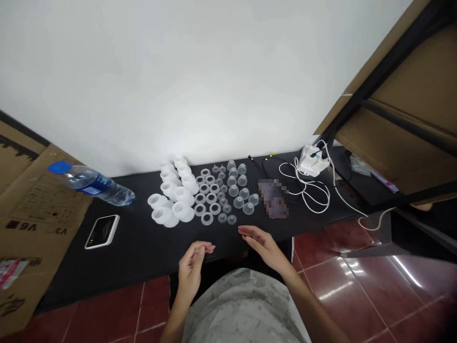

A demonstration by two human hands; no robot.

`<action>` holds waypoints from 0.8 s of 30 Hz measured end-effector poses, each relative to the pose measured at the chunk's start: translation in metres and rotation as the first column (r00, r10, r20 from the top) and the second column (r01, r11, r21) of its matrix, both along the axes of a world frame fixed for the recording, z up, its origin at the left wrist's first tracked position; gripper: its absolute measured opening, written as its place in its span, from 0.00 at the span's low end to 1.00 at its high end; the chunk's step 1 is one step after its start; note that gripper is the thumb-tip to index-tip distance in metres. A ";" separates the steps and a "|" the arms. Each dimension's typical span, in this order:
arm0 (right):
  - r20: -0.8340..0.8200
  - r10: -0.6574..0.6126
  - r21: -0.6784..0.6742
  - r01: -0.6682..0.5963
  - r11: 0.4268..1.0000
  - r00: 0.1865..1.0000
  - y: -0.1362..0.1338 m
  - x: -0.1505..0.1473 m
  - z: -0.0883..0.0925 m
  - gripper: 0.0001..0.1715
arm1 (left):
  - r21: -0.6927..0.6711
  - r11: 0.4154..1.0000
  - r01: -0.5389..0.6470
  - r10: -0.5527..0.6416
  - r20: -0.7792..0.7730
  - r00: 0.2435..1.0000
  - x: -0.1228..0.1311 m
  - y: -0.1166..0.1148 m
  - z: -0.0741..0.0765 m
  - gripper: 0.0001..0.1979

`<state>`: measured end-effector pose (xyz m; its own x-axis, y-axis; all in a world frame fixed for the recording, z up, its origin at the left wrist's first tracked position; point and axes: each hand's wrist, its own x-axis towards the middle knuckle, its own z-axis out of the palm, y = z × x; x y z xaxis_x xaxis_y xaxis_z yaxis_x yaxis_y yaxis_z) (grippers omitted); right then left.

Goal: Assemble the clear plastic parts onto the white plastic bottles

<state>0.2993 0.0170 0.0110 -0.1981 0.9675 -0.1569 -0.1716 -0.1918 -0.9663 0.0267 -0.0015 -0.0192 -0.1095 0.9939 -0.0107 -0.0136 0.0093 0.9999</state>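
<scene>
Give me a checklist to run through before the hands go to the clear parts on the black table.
1. Left hand empty, above the table's edge: ok.
2. Right hand empty, not touching any part: ok.
3. Clear rings and small clear cups spread out within view on the black table: ok.
4. White frosted pieces grouped beside the rings, not mixed among them: ok.
5. Water bottle on its side, capped, apart from the white pieces: ok.
6. Blurred item beside the cups: what it is, cannot tell.
</scene>
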 end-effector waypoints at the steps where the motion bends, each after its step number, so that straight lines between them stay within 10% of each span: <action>1: 0.033 -0.010 0.009 0.010 1.000 0.999 0.001 0.003 -0.001 0.22 | 0.006 1.000 0.004 -0.004 -0.017 1.000 0.002 0.000 0.002 0.20; 16: 0.399 -0.187 0.296 0.066 0.953 0.898 0.028 -0.011 -0.017 0.20 | 0.102 0.942 0.319 -0.205 -0.578 0.790 0.031 -0.004 0.023 0.13; 24: 0.676 -0.351 0.488 -0.037 0.872 0.648 0.047 -0.043 -0.023 0.19 | 0.178 0.954 0.241 -0.035 -0.734 0.678 0.027 0.010 0.019 0.24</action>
<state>0.2559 0.0640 -0.0117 -0.0450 0.9668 0.2516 0.6308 0.2228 -0.7433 0.0541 0.0082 -0.0006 0.1583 0.9551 0.2504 0.6872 -0.2887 0.6666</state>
